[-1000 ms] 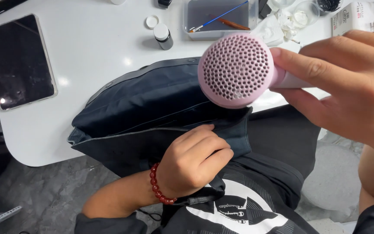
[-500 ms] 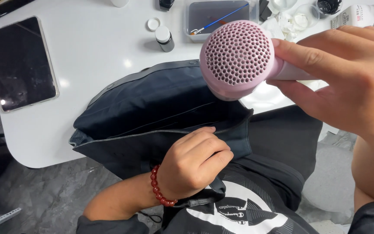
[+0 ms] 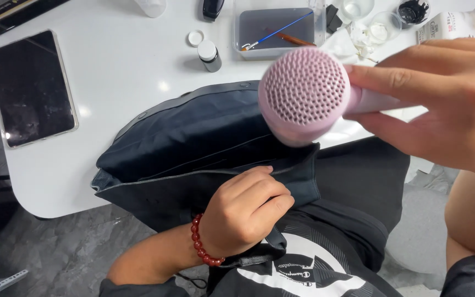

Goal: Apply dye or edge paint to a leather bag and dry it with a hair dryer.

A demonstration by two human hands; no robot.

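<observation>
the pink hair dryer [image 3: 305,93] you held was a rounded, pale pink body whose broad face was a grid of small holes, turned up toward your head, and its handle ran off to the right into your grip. your right hand [image 3: 446,104] was clamped on that handle, fingers [image 3: 391,80] wrapped over the top and the thumb under it, so the dryer's head stuck out just past your fingertips to the left. it hung above the dark garment [image 3: 193,143], a navy, folded piece of cloth with a seam line across it and a couple of snaps near its far edge, which lay half on the white table [image 3: 116,71] and half over your lap. your left hand [image 3: 243,212] was closed into a loose fist on the near fold of that garment, fingers curled together and pinching the cloth, with a red bead bracelet [image 3: 203,245] at the wrist. the dryer's head sat beyond and to the right of those left knuckles, near but not touching them. beyond your fingers on the table lay a dark tablet [image 3: 31,88], a small bottle [image 3: 209,55] with its white cap [image 3: 195,37] beside it, and a clear tray [image 3: 276,27] holding brushes.
</observation>
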